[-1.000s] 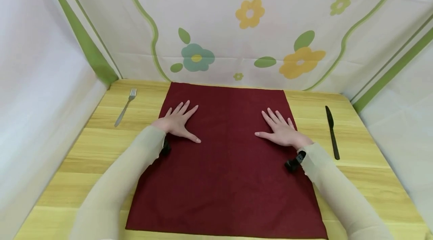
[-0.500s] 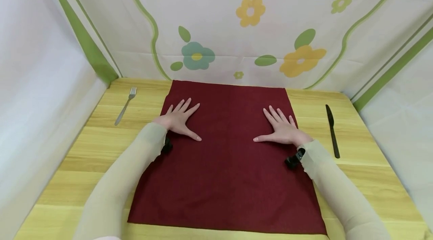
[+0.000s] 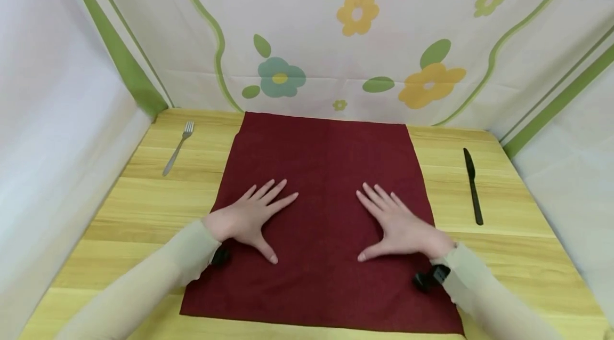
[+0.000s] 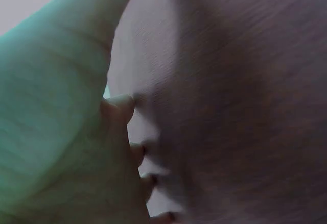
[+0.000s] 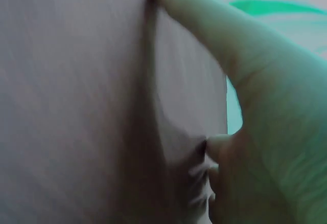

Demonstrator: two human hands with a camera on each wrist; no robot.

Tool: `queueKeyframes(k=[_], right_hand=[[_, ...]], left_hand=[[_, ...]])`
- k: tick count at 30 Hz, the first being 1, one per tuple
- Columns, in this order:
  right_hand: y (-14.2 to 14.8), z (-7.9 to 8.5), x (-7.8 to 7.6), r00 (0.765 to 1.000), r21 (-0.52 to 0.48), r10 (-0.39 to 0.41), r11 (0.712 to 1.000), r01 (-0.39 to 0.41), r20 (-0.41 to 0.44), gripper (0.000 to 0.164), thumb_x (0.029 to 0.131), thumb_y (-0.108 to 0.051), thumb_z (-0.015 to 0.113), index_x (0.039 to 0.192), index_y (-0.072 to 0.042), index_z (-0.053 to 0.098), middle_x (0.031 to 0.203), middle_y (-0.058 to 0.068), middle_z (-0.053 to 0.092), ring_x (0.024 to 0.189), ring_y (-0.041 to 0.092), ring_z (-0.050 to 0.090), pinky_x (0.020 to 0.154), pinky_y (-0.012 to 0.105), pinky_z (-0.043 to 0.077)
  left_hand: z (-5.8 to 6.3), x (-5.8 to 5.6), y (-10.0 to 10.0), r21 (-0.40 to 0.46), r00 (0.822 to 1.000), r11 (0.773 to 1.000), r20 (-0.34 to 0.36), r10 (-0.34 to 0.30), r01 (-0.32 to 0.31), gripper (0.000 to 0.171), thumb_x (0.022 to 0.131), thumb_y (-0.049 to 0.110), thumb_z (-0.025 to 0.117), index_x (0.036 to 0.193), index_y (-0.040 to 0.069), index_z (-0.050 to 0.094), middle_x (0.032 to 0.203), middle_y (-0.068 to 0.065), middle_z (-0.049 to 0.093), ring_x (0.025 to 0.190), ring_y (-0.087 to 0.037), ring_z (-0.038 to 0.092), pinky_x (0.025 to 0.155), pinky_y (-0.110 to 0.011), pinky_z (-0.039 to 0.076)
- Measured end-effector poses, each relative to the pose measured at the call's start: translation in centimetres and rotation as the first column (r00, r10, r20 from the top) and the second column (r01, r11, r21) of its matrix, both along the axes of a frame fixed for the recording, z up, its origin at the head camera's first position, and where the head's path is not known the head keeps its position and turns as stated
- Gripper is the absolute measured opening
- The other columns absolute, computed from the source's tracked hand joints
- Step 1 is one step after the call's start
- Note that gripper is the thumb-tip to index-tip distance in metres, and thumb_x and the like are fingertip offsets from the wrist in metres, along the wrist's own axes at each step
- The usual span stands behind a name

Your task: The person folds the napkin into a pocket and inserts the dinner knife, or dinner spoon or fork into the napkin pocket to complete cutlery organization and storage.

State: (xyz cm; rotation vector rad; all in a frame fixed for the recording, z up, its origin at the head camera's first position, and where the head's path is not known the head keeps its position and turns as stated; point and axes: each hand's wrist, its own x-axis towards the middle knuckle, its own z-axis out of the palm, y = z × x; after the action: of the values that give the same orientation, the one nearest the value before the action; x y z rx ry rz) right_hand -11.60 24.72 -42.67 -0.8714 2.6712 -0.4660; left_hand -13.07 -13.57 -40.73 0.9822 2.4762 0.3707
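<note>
A dark red cloth point(image 3: 316, 286) lies spread on the wooden table, with a faint crease down its middle. On its left half my left hand point(image 3: 251, 219) rests palm down, fingers spread and straight. Opposite it, my right hand point(image 3: 400, 227) lies on the right half with its thumb pointing inward. In both wrist views the fingertips meet the cloth surface, which looks greyish there: the left hand point(image 4: 56, 116) fills the left side of its view, and the right hand point(image 5: 276, 116) the right side of the other.
A silver fork point(image 3: 178, 148) lies to the left of the cloth, tines away from me. On the right is a black knife point(image 3: 472, 185). A white curtain point(image 3: 307, 25) with printed flowers rises behind the wooden table point(image 3: 129, 212), and white sheets hang at both sides.
Both hands have slid toward me over the cloth, from its far part to around its middle. The cloth stays spread; fork and knife keep their places.
</note>
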Motion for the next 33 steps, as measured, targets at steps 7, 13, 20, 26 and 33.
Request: queueKeyframes(k=[7,13,20,26,33], right_hand=[[-0.4,-0.2,2.8,0.998,0.010,0.025,1.000,-0.024,-0.053,0.141,0.060,-0.088,0.073,0.164,-0.012,0.017,0.169,0.010,0.009,0.153,0.038,0.006,0.117,0.063,0.012],[-0.1,0.0,3.0,0.999,0.007,0.017,1.000,-0.017,-0.037,0.144,0.057,-0.088,0.074,0.165,-0.012,0.017,0.169,0.011,0.009,0.153,0.038,0.006,0.117,0.064,0.010],[1.4,1.9,-1.0,0.988,-0.196,-0.145,0.972,0.132,-0.054,0.130,0.067,-0.069,0.085,0.162,-0.006,0.023,0.168,0.014,0.012,0.152,0.039,0.008,0.116,0.063,0.018],[4.1,4.7,-6.7,0.909,-0.363,-0.416,0.849,0.385,-0.009,0.104,0.082,-0.048,0.085,0.161,-0.010,0.029,0.167,0.008,0.022,0.151,0.036,0.020,0.113,0.064,0.026],[7.1,4.9,-11.2,0.810,-0.420,-0.577,0.713,0.562,0.104,0.095,0.088,-0.056,0.076,0.160,-0.012,0.033,0.161,0.015,0.032,0.143,0.046,0.033,0.110,0.060,0.034]], left_hand=[[-0.3,1.6,0.0,-0.042,1.000,0.999,-0.022,0.013,-0.014,0.138,0.061,0.078,0.082,0.166,0.023,0.011,0.170,-0.011,-0.005,0.153,-0.038,-0.005,0.115,-0.069,0.003],[-0.4,2.1,0.0,-0.019,1.000,1.000,-0.019,0.025,-0.025,0.140,0.059,0.079,0.082,0.166,0.024,0.011,0.170,-0.011,-0.005,0.153,-0.038,-0.005,0.112,-0.072,0.000],[0.2,-1.7,-1.3,0.138,0.973,0.984,-0.184,0.138,-0.113,0.131,0.065,0.080,0.077,0.165,0.019,0.020,0.169,-0.015,0.005,0.153,-0.039,0.004,0.117,-0.064,0.004],[2.3,-8.3,-3.7,0.275,0.916,0.911,-0.173,0.362,-0.308,0.121,0.073,0.065,0.084,0.163,0.013,0.023,0.168,-0.017,0.009,0.152,-0.038,0.010,0.119,-0.059,0.010],[1.2,-13.1,-6.3,0.459,0.818,0.708,0.079,0.569,-0.537,0.107,0.084,0.056,0.080,0.163,0.009,0.023,0.165,-0.013,0.022,0.150,-0.035,0.022,0.116,-0.056,0.026]])
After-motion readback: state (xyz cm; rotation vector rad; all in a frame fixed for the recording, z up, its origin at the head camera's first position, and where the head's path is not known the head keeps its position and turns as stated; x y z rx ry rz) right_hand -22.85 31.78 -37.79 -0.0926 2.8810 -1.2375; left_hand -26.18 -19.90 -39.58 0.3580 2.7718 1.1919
